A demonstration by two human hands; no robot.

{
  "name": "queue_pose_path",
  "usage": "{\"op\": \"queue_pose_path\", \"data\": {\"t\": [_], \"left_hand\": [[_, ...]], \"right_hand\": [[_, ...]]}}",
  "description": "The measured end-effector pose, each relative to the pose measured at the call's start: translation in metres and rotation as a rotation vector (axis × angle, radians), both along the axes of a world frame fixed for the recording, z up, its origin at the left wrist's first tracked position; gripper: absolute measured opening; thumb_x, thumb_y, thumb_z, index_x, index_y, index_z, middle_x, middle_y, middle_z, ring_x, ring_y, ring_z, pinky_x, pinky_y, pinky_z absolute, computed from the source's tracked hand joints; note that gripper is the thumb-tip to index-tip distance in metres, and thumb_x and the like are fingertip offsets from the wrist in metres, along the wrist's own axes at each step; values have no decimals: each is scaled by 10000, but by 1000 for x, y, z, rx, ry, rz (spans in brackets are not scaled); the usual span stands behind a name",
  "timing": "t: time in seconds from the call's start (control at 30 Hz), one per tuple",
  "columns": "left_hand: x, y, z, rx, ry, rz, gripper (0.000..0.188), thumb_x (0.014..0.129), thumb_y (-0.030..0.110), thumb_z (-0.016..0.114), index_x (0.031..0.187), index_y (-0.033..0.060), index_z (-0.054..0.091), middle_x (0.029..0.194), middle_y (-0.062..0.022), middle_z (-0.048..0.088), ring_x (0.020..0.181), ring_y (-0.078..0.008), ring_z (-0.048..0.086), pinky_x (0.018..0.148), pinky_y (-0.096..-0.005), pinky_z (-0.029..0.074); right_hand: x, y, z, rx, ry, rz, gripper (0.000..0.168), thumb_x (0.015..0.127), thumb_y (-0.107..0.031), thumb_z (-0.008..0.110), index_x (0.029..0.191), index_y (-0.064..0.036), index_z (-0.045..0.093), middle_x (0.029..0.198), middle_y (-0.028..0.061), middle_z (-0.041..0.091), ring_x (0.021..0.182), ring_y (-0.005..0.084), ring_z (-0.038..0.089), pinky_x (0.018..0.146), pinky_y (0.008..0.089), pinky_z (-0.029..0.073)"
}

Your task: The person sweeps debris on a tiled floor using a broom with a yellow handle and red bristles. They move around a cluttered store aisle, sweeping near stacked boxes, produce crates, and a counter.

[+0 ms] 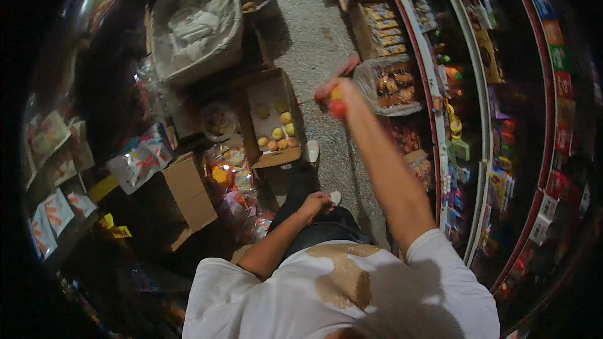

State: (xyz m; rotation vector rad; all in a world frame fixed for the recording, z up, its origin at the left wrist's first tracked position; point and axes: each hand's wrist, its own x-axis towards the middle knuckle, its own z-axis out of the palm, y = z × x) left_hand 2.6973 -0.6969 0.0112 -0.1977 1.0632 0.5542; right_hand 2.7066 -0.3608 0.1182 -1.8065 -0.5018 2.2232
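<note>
My right hand (334,85) reaches out over the aisle floor, blurred by motion. A small red and yellow object (338,107) shows against the wrist, and a thin dark line sticks out to the left of the hand. Whether the fingers grip this object is unclear. Just beyond the hand, to the right, stands a plastic-lined tub (395,85) of brown packaged goods. My left hand (318,204) rests low in front of my dark trousers with its fingers curled. Its palm is hidden.
An open cardboard box (278,155) holds several yellow and reddish fruits. Behind it stands a large pale basket (198,68) with white plastic inside. Bagged goods (235,193) lie left of my legs. Stocked shelves (464,150) line the right side, with a snack carton (365,33) further up.
</note>
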Motion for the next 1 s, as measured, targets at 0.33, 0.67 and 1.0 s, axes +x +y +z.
{"op": "queue_pose_path", "data": {"t": [0.33, 0.67, 1.0], "left_hand": [[-5, 124, 21, 130, -140, 265, 292, 840, 277, 522, 983, 26, 477, 886, -131, 585, 777, -224, 596, 673, -326, 507], [113, 206, 23, -139, -159, 285, 206, 833, 201, 555, 916, 23, 495, 826, -108, 566, 749, -234, 588, 641, -353, 530], [103, 367, -73, 62, -182, 754, 164, 862, 142, 488, 901, -17, 476, 802, -112, 544, 713, -244, 561, 599, -386, 496]], "right_hand": [[86, -19, 1, 262, 45, 207, 137, 853, -161, 490, 965, -82, 475, 552, -10, 422, 403, 62, 410, 338, 197, 348], [207, -48, 91, -204, -112, 704, 237, 837, -133, 499, 1072, -102, 494, 583, -8, 463, 433, 56, 426, 339, 205, 393], [173, 141, -6, -16, -106, 1030, 297, 814, -114, 501, 1109, -87, 503, 621, 3, 507, 441, 66, 449, 355, 223, 399]]}}
